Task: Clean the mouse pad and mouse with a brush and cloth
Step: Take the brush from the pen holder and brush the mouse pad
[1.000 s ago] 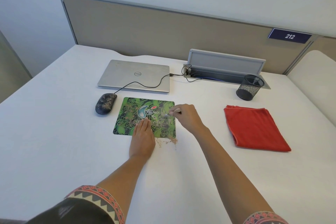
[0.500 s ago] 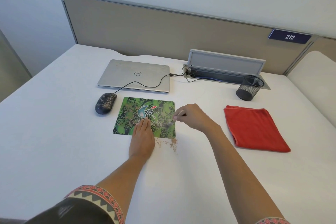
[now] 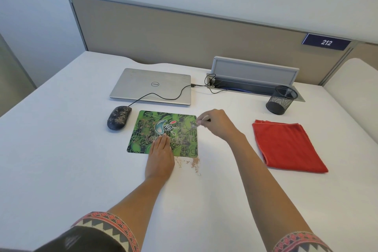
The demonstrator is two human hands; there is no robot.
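Observation:
A green patterned mouse pad (image 3: 147, 129) lies on the white desk. My left hand (image 3: 160, 156) presses flat on its near edge, fingers straight. At the pad's upper right corner my right hand (image 3: 218, 125) pinches a small brush (image 3: 197, 124), whose blurred bristles touch the pad. A black mouse (image 3: 119, 117) speckled with dust sits just left of the pad, its cable running to the back. The folded red cloth (image 3: 286, 145) lies to the right, apart from both hands.
Brown crumbs (image 3: 193, 164) are scattered on the desk below the pad's right corner. A shut silver laptop (image 3: 151, 86) lies behind the pad. A black mesh pen cup (image 3: 281, 99) stands by an open cable tray (image 3: 253, 75) at the back right.
My right hand with the brush swept right off the pad's middle, then came up to the pad's upper right corner. My left hand stayed pressed on the pad.

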